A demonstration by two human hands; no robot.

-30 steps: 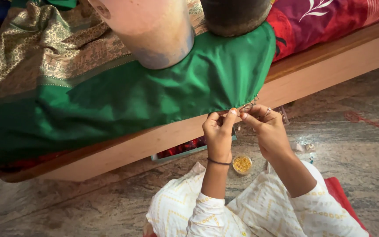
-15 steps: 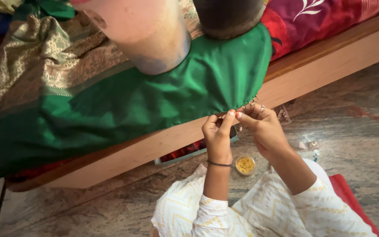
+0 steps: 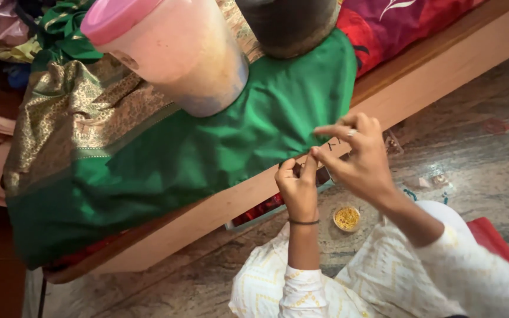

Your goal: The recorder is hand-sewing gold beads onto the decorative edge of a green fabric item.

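Green silk cloth [image 3: 207, 153], smooth, gold-brocade border, draped over a wooden bed edge [image 3: 443, 70]. Your left hand [image 3: 298, 188] pinches its hem, thumb and forefinger closed. Your right hand [image 3: 357, 156] pinches just beside it, other fingers spread. Small round dish of yellow beads [image 3: 347, 218] sits on the stone floor [image 3: 490, 147] below.
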